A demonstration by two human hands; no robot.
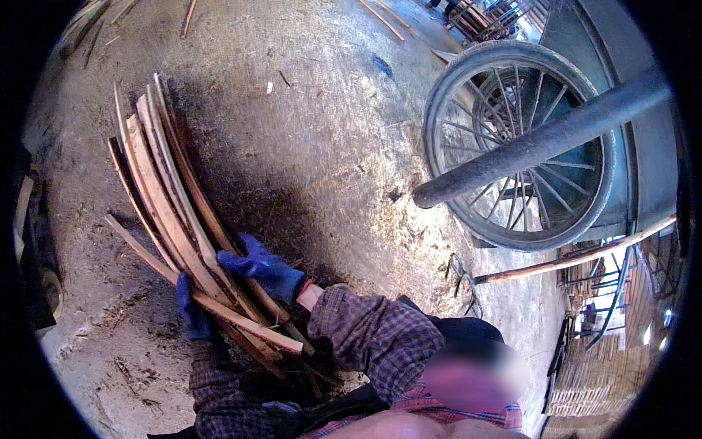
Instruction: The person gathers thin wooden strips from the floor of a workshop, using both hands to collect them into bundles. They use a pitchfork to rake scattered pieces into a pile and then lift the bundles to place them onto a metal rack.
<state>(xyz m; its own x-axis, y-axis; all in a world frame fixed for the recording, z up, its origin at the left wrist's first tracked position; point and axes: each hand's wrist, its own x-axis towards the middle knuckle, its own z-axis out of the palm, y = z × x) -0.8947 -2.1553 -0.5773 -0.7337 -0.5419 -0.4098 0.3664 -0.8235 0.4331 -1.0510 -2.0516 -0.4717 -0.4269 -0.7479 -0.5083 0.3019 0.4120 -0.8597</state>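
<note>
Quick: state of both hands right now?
Blue-gloved left hand: closed, holding the left side of a bundle of long, thin brown wooden strips.
Blue-gloved right hand: closed, holding the same bundle's right side.

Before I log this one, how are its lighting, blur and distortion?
All in the head view: glare pales the floor beside the spoked wheel; shadow darkens it right of the wood strips; fisheye distortion likely bows them; a blurred patch sits low, right of centre.

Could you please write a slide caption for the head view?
Blue-gloved left hand and right hand hold a bundle of wooden strips, a spoked wheel at right.
</note>
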